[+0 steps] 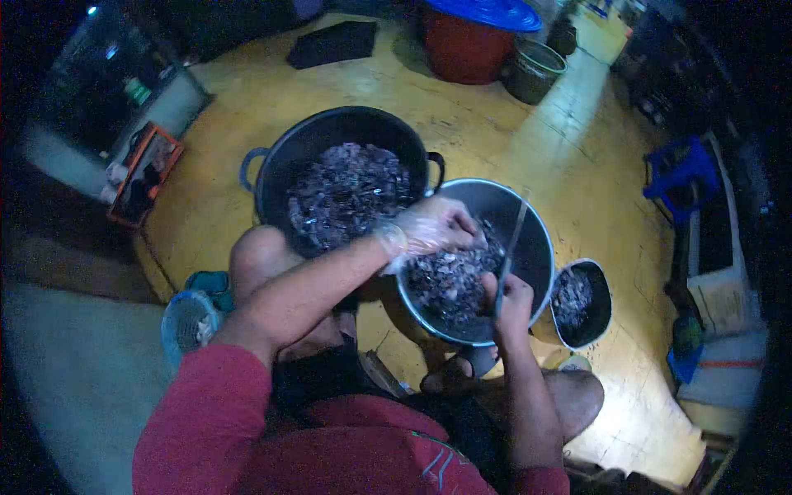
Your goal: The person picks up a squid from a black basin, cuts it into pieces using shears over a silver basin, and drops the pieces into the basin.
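My left hand (441, 227), in a clear plastic glove, is over the metal basin (540, 239). Its fingers are pinched together, and what they hold is too small to make out. My right hand (513, 299) grips a long, narrow knife (515, 239), its blade pointing up and away across the basin's right side. Below both hands lies a heap of small dark and pale glistening pieces (450, 285). A big black tub (285, 148) with side handles stands against the basin's left, holding more such pieces (351, 186).
Right of the basin sits a small container (606, 309) with similar pieces. A light-blue basket (177, 322) is by my left leg. An orange crate (169, 157) stands farther left, a blue stool (685, 177) at right, and a red tub (466, 49) with blue cover at the back.
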`<state>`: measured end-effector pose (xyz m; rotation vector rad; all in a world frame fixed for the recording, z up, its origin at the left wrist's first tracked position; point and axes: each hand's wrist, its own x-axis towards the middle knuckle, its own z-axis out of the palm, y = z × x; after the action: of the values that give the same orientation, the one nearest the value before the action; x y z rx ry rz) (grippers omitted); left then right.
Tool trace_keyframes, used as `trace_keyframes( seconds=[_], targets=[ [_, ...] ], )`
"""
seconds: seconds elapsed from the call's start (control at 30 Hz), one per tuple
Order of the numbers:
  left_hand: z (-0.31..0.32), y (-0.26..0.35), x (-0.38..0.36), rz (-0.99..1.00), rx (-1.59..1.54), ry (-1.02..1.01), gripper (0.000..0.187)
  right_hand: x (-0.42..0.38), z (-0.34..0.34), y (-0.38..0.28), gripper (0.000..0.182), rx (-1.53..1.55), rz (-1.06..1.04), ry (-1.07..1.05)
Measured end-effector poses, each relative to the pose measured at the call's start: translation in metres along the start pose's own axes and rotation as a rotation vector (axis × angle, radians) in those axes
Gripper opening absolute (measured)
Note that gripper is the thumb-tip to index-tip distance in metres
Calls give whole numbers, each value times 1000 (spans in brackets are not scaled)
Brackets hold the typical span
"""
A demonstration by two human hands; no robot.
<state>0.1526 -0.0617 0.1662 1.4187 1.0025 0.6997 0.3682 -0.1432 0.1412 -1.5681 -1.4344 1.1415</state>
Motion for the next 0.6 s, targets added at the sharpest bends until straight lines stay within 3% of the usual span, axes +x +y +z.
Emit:
trace_keyframes(
  seconds=[0.03, 0.1, 0.23, 0.33, 0.37, 0.43, 0.5, 0.57, 0.6],
  targets=[
    [-1, 1, -2, 122, 138, -37, 26, -2, 0, -7, 42, 81, 76, -4],
    [1, 4, -7, 68, 276, -76, 28, 5, -1, 15, 41, -49, -38, -18],
    [-18, -2, 0, 62, 424, -8, 22, 5, 2, 20, 37, 1, -42, -28],
    [-75, -17, 20, -68, 625, 242, 25, 1, 4, 20, 37, 77, -3, -20],
    [-99, -36, 28, -68, 730, 343, 26, 2, 3, 21, 37, 71, -4, -29],
    [-141, -80, 33, -281, 672, 496, 28, 1, 4, 19, 38, 68, 6, -27],
    [-178, -157, 45, -376, 667, 652, 28, 2, 1, 18, 38, 61, 19, -20],
    [-174, -164, 42, -416, 671, 666, 34, 2, -3, 16, 45, -89, 103, -50],
    [-170, -165, 43, -457, 680, 686, 41, 2, -2, 20, 44, -6, 97, -53]
  ],
)
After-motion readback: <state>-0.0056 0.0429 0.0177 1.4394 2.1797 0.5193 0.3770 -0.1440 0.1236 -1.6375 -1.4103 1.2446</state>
